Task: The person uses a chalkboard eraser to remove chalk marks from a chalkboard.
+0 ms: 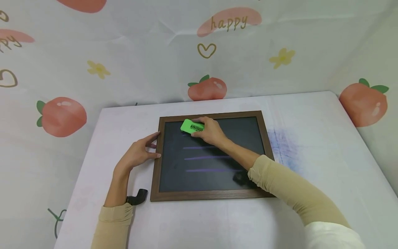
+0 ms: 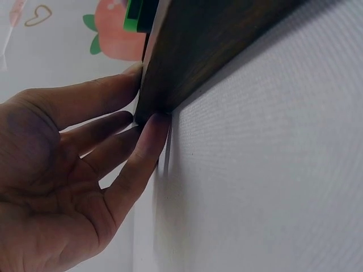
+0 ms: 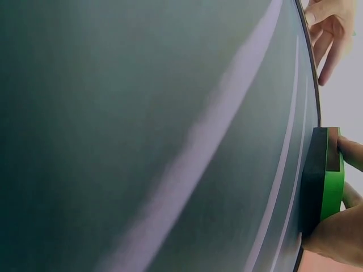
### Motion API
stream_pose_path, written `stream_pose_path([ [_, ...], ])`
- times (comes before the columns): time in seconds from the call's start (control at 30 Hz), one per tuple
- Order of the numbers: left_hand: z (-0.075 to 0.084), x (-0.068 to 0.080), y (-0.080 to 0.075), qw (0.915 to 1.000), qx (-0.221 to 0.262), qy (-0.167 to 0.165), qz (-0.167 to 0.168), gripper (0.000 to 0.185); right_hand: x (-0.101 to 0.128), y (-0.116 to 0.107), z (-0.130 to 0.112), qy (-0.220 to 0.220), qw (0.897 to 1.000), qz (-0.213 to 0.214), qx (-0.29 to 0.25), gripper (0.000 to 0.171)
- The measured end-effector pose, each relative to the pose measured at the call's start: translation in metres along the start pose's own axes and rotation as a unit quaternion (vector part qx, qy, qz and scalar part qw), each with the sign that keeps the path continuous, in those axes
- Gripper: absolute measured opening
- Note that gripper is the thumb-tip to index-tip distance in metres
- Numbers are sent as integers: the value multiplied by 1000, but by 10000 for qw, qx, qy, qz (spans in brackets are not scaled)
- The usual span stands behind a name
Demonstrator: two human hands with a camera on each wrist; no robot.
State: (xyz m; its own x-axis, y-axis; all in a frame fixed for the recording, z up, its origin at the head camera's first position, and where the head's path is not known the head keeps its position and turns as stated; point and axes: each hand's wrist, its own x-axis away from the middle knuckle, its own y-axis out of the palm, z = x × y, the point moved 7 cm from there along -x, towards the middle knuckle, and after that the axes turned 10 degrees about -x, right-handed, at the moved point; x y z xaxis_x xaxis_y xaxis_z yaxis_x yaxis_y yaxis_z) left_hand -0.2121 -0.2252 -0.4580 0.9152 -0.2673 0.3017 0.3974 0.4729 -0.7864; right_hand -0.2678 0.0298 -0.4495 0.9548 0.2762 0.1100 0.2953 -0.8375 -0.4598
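While in right hand [image 1: 212, 132], eraser [image 1: 191, 127] partly hidden

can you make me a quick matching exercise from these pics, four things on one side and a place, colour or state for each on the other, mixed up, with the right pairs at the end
Things
1. left hand
2. right hand
3. purple lines
4. frame

Descriptions
A. brown, running around the dark board
B. gripping the green eraser
C. drawn across the dark board
D. fingers touching the left edge of the frame

Right pairs
1-D, 2-B, 3-C, 4-A
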Motion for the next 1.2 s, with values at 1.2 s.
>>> stream_pose_path([
  [1.2,-1,0,1,9999,63,-79,-29,86,-5,16,-22,-231,9949,-387,902,55],
])
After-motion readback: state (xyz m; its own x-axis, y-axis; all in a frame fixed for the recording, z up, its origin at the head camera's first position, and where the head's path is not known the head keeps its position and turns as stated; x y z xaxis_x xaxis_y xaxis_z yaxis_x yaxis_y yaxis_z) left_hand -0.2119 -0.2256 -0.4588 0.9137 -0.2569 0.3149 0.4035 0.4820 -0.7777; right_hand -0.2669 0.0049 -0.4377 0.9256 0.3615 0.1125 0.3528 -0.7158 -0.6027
